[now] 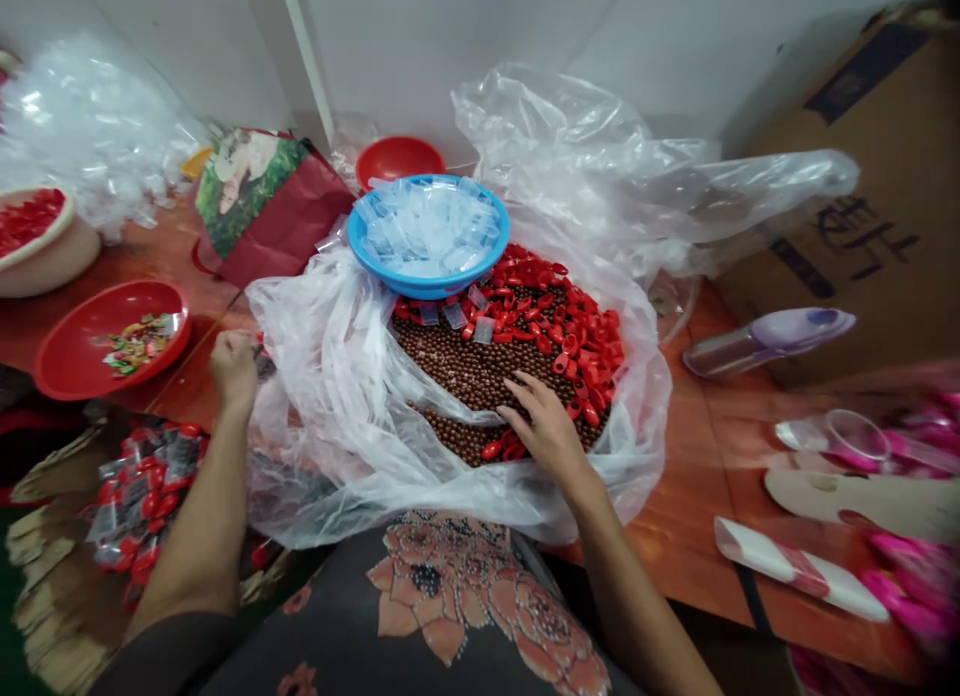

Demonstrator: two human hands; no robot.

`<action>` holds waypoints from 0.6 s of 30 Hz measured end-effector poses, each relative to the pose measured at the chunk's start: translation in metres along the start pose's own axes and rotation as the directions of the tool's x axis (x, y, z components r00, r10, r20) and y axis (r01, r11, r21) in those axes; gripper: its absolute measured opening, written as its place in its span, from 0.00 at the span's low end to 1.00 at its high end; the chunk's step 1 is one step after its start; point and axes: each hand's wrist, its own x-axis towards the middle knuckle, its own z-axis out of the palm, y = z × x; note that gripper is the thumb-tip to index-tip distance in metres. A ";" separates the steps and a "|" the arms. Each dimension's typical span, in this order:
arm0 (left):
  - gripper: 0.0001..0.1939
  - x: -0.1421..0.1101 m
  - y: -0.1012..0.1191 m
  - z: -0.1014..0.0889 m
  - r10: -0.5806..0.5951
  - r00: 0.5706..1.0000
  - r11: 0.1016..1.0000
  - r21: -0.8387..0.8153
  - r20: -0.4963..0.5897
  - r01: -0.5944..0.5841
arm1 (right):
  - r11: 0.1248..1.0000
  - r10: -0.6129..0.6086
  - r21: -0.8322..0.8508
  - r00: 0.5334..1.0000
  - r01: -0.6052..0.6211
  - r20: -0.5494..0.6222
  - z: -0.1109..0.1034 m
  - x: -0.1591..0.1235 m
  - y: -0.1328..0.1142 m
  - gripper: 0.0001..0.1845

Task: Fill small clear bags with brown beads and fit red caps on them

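My right hand (551,426) is over the small round brown balls (465,366) in a spread-out clear plastic bag (322,416), its fingers apart and nothing visible in them. Red plastic pieces (540,306) lie on the balls along the far and right sides, and a few more lie under my right hand. My left hand (234,364) is closed beside the bag's left edge. A bit of red and dark shows just past it; what the fingers hold, if anything, is hidden. A blue basin (427,284) full of small clear plastic boxes rests at the bag's far side.
At left, a red bowl (60,351) holds small colourful bits, and a white tub (56,261) holds red pieces. Filled red-and-clear items (150,496) lie in a carton below. A cardboard box (847,206) and a purple-lidded bottle (772,341) stand at right.
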 end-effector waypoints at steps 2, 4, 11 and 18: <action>0.10 0.002 -0.012 0.009 -0.063 0.998 0.997 0.054 0.016 0.062 | 1.000 -0.027 0.015 1.000 0.026 0.010 0.005 0.003 -0.003 0.20; 0.08 -0.002 -0.013 0.021 -0.090 0.995 0.990 0.112 0.042 0.085 | 0.998 -0.063 0.031 0.998 0.062 0.032 0.010 0.005 -0.009 0.19; 0.10 0.008 0.006 0.018 0.070 0.987 0.950 0.292 0.145 -0.110 | 0.998 -0.051 0.031 0.999 0.051 0.007 0.008 0.000 -0.005 0.21; 0.14 -0.016 0.123 0.048 0.464 0.882 0.886 -0.030 0.081 -0.463 | 0.998 0.023 0.056 0.999 -0.021 -0.028 0.007 0.006 -0.012 0.14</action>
